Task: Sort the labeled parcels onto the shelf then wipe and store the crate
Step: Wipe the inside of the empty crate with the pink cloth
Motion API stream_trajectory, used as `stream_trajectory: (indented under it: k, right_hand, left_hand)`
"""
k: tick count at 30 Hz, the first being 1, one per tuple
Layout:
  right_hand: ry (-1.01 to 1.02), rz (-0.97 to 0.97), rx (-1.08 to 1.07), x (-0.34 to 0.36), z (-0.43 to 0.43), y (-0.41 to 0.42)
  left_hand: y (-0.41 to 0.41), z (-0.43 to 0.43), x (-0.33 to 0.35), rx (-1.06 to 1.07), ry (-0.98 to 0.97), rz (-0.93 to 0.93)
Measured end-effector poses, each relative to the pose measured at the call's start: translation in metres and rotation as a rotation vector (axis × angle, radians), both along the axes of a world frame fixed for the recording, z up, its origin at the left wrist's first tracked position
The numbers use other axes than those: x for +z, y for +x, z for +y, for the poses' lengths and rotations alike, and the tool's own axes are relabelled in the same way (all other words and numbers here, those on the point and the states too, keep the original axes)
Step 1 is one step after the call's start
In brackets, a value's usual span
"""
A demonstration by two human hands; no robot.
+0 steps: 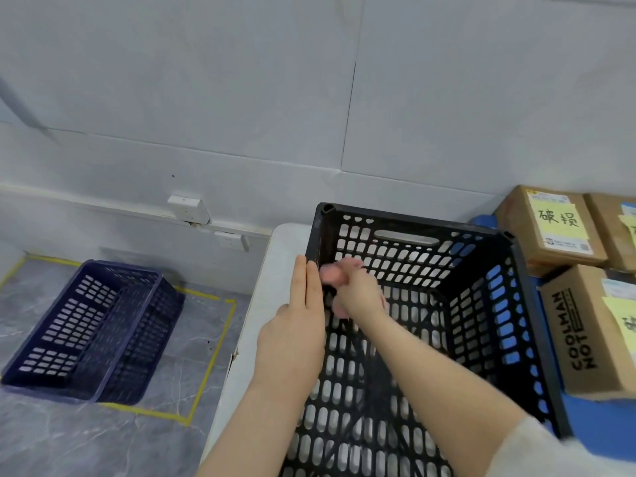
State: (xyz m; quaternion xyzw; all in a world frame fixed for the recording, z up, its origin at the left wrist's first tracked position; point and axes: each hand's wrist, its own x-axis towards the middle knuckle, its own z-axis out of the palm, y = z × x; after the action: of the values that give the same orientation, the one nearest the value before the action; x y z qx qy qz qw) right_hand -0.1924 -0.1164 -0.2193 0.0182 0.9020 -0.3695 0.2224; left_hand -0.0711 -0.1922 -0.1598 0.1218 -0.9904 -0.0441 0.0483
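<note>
Grey panelled wall; white table (272,270) carries the black perforated crate (413,218). Left hand (296,325) flat, fingers straight, against the crate's outer left wall. Right hand (358,290) inside, clutching a pink cloth (332,271) at that wall. Labeled cardboard parcels (550,228) just right of the crate. Blue basket (93,325) on the floor.

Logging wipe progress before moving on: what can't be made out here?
Head view only.
pink cloth: motion-blurred, mostly hidden by the right hand gripping it.
black crate near end: cut off by the bottom edge, partly covered by both forearms.
lower parcel's yellow note: cut off by the right edge.
upper parcel's printed label: too small to read.
</note>
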Motion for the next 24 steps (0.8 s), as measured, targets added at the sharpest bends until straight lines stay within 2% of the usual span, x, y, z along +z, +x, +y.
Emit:
stream_trajectory:
  k: [1, 2, 3, 5, 6, 7, 9, 11, 14, 17, 19, 20, 21, 22, 24]
  right_hand:
    - [-0.208, 0.027, -0.223, 0.012, 0.005, 0.01]
    - [-0.403, 0.157, -0.443, 0.022, 0.012, 0.02]
    - [-0.527, 0.325, -0.563, 0.036, 0.018, 0.032]
    - [-0.637, 0.669, -0.553, 0.058, 0.019, 0.04]
    - [-0.608, 0.786, -0.452, 0.063, 0.017, 0.035]
    - [-0.496, 0.86, -0.339, 0.06, 0.013, 0.026]
    - [-0.246, 0.889, -0.071, 0.038, 0.007, 0.005]
    - [-0.07, 0.885, 0.145, 0.008, 0.009, -0.015]
    - [0.122, 1.044, 0.287, -0.023, 0.022, -0.03]
    - [0.194, 1.086, 0.337, -0.019, 0.028, -0.032]
    - [0.303, 1.077, 0.417, -0.025, 0.032, -0.034]
    - [0.416, 0.983, 0.467, -0.034, 0.036, -0.028]
    - [0.477, 0.795, 0.495, -0.047, 0.045, -0.022]
    - [0.473, 0.646, 0.413, -0.057, 0.056, -0.017]
    - [0.412, 0.198, 0.522, -0.066, 0.067, -0.009]
  left_hand:
    - [0.001, 0.001, 0.0, 0.012, 0.007, -0.061]
    - [0.003, 0.002, 0.001, 0.02, 0.022, -0.123]
    - [0.004, 0.003, 0.003, 0.027, 0.028, -0.146]
    - [0.003, 0.003, 0.008, 0.028, 0.008, -0.129]
    - [0.003, 0.003, 0.008, 0.027, 0.005, -0.142]
    - [0.003, 0.003, 0.008, 0.022, 0.013, -0.174]
    - [0.004, 0.004, 0.009, 0.018, 0.048, -0.217]
    - [0.002, 0.002, 0.005, 0.011, 0.044, -0.161]
    - [0.001, 0.0, 0.002, 0.006, 0.048, -0.102]
    - [0.003, 0.002, 0.004, 0.014, 0.023, -0.191]
    - [0.002, 0.005, 0.012, 0.012, -0.011, -0.211]
    - [0.002, 0.006, 0.014, 0.012, -0.024, -0.232]
    - [0.002, 0.007, 0.014, 0.019, -0.027, -0.255]
    - [0.002, 0.008, 0.015, 0.022, -0.031, -0.268]
    - [0.001, 0.009, 0.015, 0.028, -0.034, -0.278]
